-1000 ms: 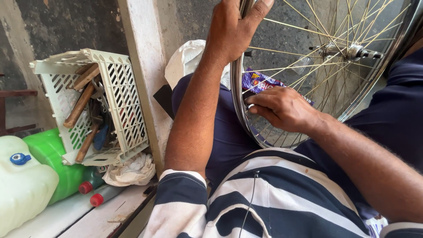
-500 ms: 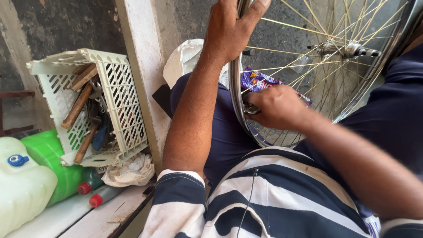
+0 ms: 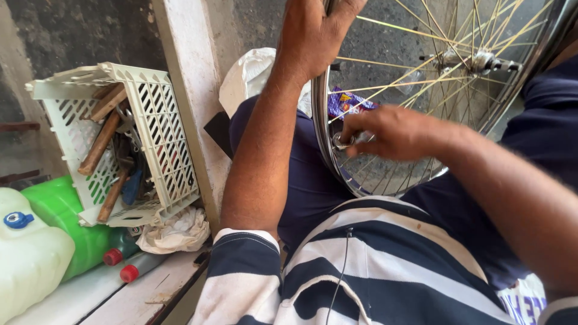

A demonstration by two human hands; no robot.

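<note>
A bicycle wheel [image 3: 337,171] with a metal rim and thin spokes stands upright across my lap, its hub [image 3: 475,60] at the upper right. My left hand [image 3: 316,33] grips the top of the rim. My right hand [image 3: 391,132] is inside the wheel near the rim, fingers pinched on a small silver tool [image 3: 346,141] set against a spoke end. My dark trousers and striped shirt fill the lower frame.
A white plastic crate [image 3: 159,129] on the left holds wooden-handled tools. Below it lie a white rag [image 3: 174,232], a green bottle [image 3: 66,222], a pale plastic jug [image 3: 30,259] and red-capped containers on a white ledge. A white post [image 3: 192,114] stands beside my leg.
My right hand has shifted left toward the rim and turned at the spoke end. The left hand keeps its hold on the rim.
</note>
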